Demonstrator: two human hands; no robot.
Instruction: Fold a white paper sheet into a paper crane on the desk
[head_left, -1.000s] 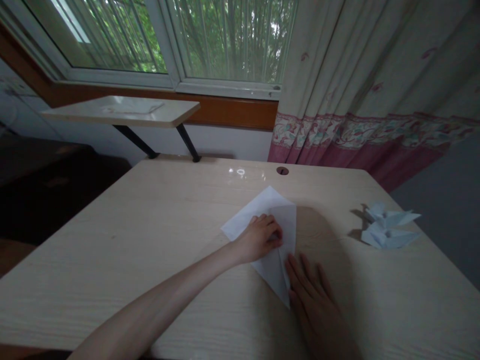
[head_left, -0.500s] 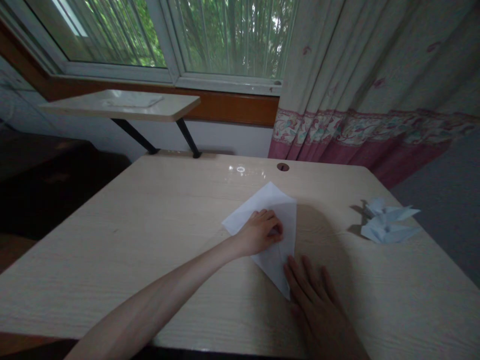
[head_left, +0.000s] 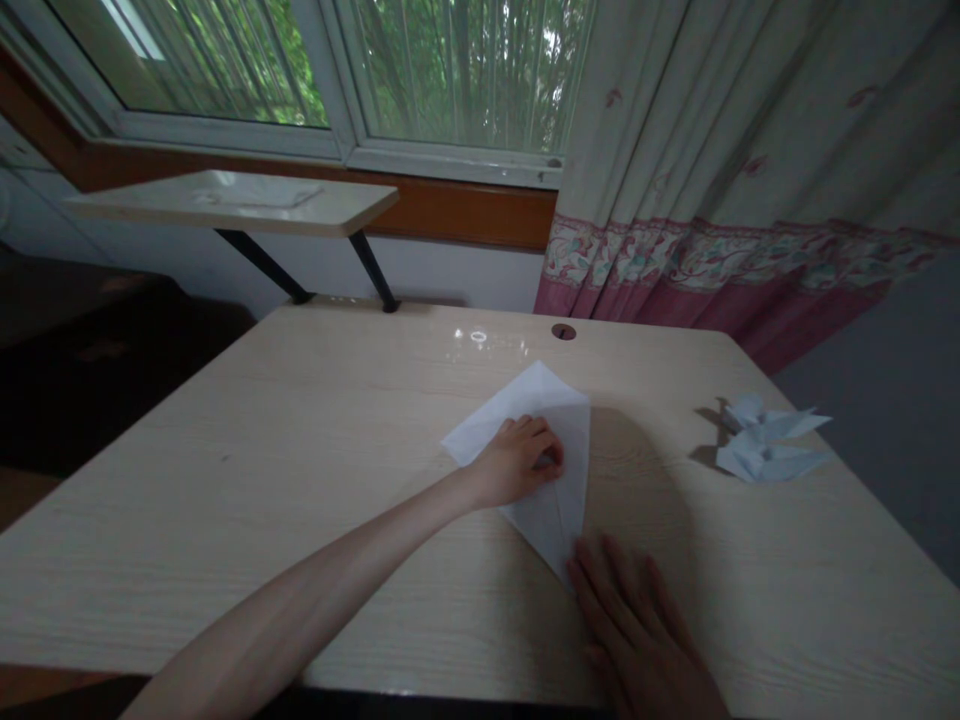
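Observation:
A white sheet of paper lies on the table, folded along its right side, with a narrow point toward me. My left hand rests on the middle of the sheet, fingers curled and thumb close to the index finger, holding the paper down. Part of the fold is hidden under it. Flat at the sheet's lower right edge is my right hand, its fingers stretched out and slightly apart. Its fingertips touch the paper near the lower tip and cover part of that tip.
White folded paper figures stand near the right edge of the wooden table. A raised shelf on black supports is at the back left, with a flat pale thing on it. Behind are a window and a curtain.
My right hand has slid a little toward me along the paper's right edge, down to its lower tip. The left hand keeps its place on the sheet. The view has shifted slightly.

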